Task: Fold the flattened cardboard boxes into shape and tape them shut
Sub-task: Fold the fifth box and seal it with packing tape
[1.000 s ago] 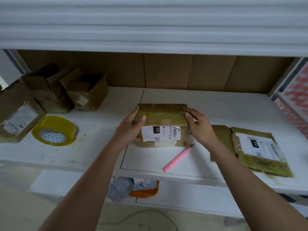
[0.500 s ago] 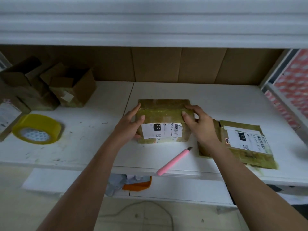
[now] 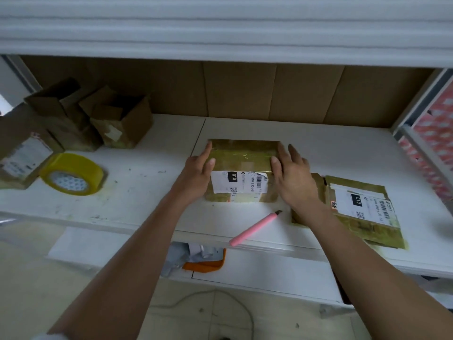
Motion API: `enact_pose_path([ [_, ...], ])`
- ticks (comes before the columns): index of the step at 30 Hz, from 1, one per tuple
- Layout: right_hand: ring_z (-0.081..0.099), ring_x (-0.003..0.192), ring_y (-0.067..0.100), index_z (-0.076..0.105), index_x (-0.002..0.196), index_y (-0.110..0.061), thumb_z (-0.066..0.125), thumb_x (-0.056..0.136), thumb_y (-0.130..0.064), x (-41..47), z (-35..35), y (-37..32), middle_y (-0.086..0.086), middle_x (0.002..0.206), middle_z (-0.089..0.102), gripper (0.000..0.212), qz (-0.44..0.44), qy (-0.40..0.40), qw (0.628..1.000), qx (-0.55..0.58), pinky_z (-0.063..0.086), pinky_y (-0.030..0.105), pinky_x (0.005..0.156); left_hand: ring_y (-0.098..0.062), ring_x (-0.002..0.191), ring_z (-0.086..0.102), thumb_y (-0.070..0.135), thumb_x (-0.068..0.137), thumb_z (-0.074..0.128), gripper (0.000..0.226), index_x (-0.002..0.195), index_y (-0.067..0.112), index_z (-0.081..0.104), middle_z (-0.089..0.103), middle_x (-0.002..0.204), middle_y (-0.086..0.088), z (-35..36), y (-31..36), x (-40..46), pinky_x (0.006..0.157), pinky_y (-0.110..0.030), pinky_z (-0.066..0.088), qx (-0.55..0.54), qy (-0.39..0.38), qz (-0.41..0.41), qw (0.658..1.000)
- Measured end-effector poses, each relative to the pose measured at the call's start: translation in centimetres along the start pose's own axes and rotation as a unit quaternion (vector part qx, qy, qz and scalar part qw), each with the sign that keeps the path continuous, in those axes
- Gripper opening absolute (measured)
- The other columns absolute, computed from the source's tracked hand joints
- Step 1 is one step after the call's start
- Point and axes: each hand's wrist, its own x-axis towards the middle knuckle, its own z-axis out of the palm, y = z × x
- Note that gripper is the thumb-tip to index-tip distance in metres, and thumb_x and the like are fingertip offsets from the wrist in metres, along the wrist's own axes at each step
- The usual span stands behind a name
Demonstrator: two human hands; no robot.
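On the white shelf [image 3: 152, 153], about mid-width, sits a taped cardboard box [image 3: 244, 155], folded up and closed, glossy yellowish tape over its top. Long axis runs left-right, parallel to the shelf's front edge; the white shipping label [image 3: 239, 182] faces the person on the near side, its print turned sideways. Left hand [image 3: 198, 169] lies against the box's left end, fingers straight and pointing away, thumb resting on the top near the corner, not curled round it. Right hand [image 3: 293, 173] mirrors it at the right end, fingers extended and slightly spread, thumb on the top edge. Both look flat and pressing rather than gripping.

Just in front of the box, a pink utility knife [image 3: 255, 228] lies diagonally, blade end pointing up-right toward the right wrist, other end at the shelf's front edge. Right of the right forearm, a flattened box [image 3: 362, 212] with its own label lies flat, partly hidden by the arm, tilted a little clockwise. Left side of the shelf: a roll of yellow tape [image 3: 72, 174] lying on its side, hole facing up toward the viewer. Behind it two open brown boxes [image 3: 93, 116] stand close together, flaps up, and a labelled parcel [image 3: 20, 153] sits at the far left edge. Brown cardboard sheets [image 3: 269, 92] line the back wall. Below the shelf, something orange and grey [image 3: 196, 258], too unclear to name.
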Motion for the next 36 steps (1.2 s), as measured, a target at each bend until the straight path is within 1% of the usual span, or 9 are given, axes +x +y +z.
enact_pose_path([
  [3,0.024,0.141,0.039,0.028,0.151,-0.014,0.025,0.104,-0.038,0.1,-0.2,-0.4,0.019,0.155,0.027,0.053,-0.018,0.006,1.000,-0.021,0.029,0.047,0.110,-0.020,0.106,0.062,0.043,0.105,0.020,0.053,0.157,0.035,0.009,0.058,0.118,-0.016,-0.6,0.0,-1.0,0.087,-0.034,0.055,-0.023,-0.001,0.023,0.999],
  [6,0.022,0.140,0.042,0.033,0.148,-0.008,0.030,0.104,-0.035,-0.2,-0.5,-1.6,0.023,0.154,0.027,0.052,-0.025,0.038,0.998,-0.033,0.023,0.047,0.113,-0.023,0.127,0.049,0.050,0.103,0.022,0.056,0.156,0.034,0.014,0.045,0.143,-0.009,-2.0,-0.8,-2.3,0.103,-0.037,0.044,-0.002,0.034,0.015,0.999],
  [8,0.022,0.140,0.042,0.037,0.145,-0.004,0.036,0.103,-0.031,-0.4,-0.7,-2.9,0.024,0.153,0.029,0.050,-0.043,0.076,0.996,-0.027,0.022,0.046,0.112,-0.026,0.135,0.041,0.049,0.103,0.025,0.056,0.155,0.029,0.022,0.038,0.151,-0.010,-3.2,-2.2,-3.0,0.103,-0.033,0.033,0.031,0.085,-0.002,0.996],
  [13,0.036,0.130,0.034,0.058,0.130,-0.004,0.053,0.094,-0.008,-2.0,0.2,-9.0,0.017,0.140,0.048,0.036,-0.154,0.143,0.975,0.079,0.028,0.029,0.105,-0.030,0.118,0.055,0.026,0.104,0.043,0.040,0.142,0.014,0.050,0.052,0.136,-0.016,-7.3,-6.4,-4.0,0.099,-0.032,0.039,0.049,0.231,-0.048,0.970],
  [17,0.042,0.126,0.025,0.064,0.121,-0.010,0.054,0.091,-0.003,-3.3,4.1,-14.3,0.010,0.131,0.057,0.032,-0.235,0.028,0.964,0.125,0.028,0.024,0.102,-0.038,0.109,0.054,0.003,0.095,0.052,0.038,0.132,0.008,0.056,0.045,0.134,-0.022,-11.3,-10.3,-4.0,0.097,-0.036,0.040,0.083,0.298,-0.087,0.947],
  [21,0.055,0.115,0.027,0.071,0.111,-0.008,0.054,0.093,-0.003,-3.1,10.3,-18.7,0.010,0.120,0.067,0.025,-0.209,-0.093,0.961,0.157,0.035,0.025,0.099,-0.045,0.121,0.038,-0.003,0.082,0.061,0.049,0.130,-0.001,0.050,0.036,0.132,-0.029,-15.4,-14.1,-4.2,0.099,-0.047,0.039,0.134,0.345,-0.109,0.923],
  [26,0.056,0.118,0.029,0.067,0.120,-0.006,0.052,0.096,-0.004,-1.7,18.0,-24.1,0.013,0.125,0.064,0.029,-0.140,-0.197,0.953,0.182,0.036,0.027,0.104,-0.047,0.127,0.031,0.005,0.077,0.071,0.068,0.139,0.014,0.046,0.033,0.142,-0.022,-20.6,-19.4,-4.4,0.098,-0.056,0.035,0.251,0.298,-0.108,0.915],
  [32,0.059,0.116,0.029,0.069,0.118,-0.003,0.057,0.092,0.000,-0.1,24.2,-28.1,0.014,0.121,0.067,0.029,-0.118,-0.165,0.959,0.199,0.037,0.037,0.108,-0.032,0.142,0.025,0.028,0.091,0.044,0.045,0.132,0.019,0.059,0.040,0.152,-0.005,-23.3,-21.9,-1.9,0.118,-0.048,0.012,0.321,0.153,0.093,0.930],
  [36,0.050,0.126,0.032,0.065,0.124,-0.007,0.056,0.092,-0.005,0.9,27.0,-29.1,0.017,0.128,0.062,0.033,-0.100,-0.155,0.966,0.179,0.034,0.041,0.110,-0.023,0.142,0.028,0.030,0.102,0.039,0.042,0.143,0.023,0.048,0.040,0.153,0.000,-22.7,-22.1,0.2,0.115,-0.041,0.015,0.360,0.123,0.109,0.919],
])
